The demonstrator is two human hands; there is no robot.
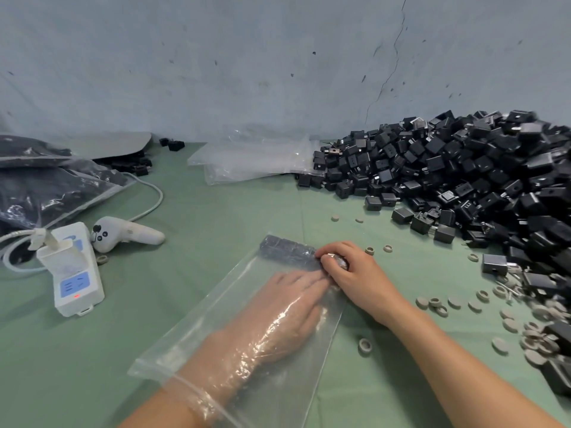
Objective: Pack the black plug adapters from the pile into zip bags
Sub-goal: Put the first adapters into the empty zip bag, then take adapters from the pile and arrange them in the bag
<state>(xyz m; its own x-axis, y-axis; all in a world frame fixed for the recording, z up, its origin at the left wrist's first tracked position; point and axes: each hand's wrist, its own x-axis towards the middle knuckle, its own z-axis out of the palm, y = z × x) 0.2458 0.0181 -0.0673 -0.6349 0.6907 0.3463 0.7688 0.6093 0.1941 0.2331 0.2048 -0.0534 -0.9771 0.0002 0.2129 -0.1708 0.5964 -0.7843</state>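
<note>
A green cloth-covered table (216, 205) runs up to a pale blue-grey wall (247, 72). A large pile of black plug adapters (463, 174) fills the far right. In the near centre lies a clear plastic zip bag (216, 319) with a short row of black adapters (287, 250) packed at its far end. The left hand (287, 307) is inside the bag, fingers straight and flat, tips near that row. The right hand (349, 270) is outside, fingers curled, gripping the bag's far right corner. Empty clear bags (253, 159) lie far centre. Filled bags (46, 186), a white power strip (74, 273) and a white controller (123, 233) sit left. Grey rubber rings (463, 304) are scattered on the right.
</note>
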